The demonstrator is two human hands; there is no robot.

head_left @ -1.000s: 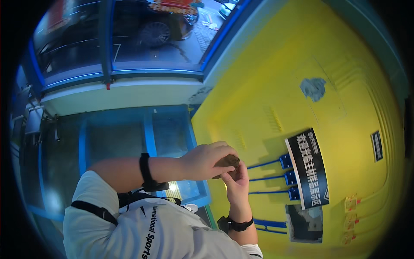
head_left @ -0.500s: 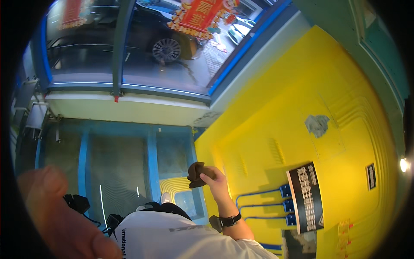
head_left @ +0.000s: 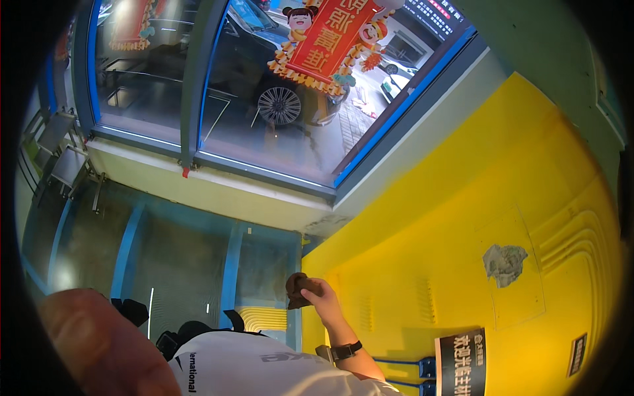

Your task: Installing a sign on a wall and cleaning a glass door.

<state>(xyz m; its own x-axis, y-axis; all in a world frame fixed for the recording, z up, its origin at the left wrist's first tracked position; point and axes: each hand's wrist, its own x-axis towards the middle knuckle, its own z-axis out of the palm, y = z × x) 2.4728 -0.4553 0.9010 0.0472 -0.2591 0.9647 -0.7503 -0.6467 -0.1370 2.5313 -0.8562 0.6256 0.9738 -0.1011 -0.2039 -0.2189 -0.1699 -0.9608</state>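
We hold a brown folded piece [head_left: 295, 288] in the right hand [head_left: 321, 303], out in front of the body near the yellow wall [head_left: 403, 270]. The right fingers [head_left: 310, 296] are closed around its right side, with the thumb pressed across the face turned toward us. The piece looks soft, like cloth or leather, but we cannot tell exactly what it is. Most of it sticks out to the left of the grip and a little to the far side; its folds are bunched, so we cannot make out a clear long axis.

Our left hand [head_left: 99, 343] looms at the near left, very close to the lens and blurred. We cannot tell whether its fingers are curled or spread, or whether they touch anything. It is well apart from the brown piece, which lies off to its right; the right hand is the nearer one.

On the right wrist we wear a black wristband [head_left: 348, 351]. Below the piece in our sight is the floor [head_left: 185, 257] with its blue stripes. On the far side is a window [head_left: 142, 99], with a red hanging decoration [head_left: 323, 46] and a dark car [head_left: 281, 105] beyond the glass.
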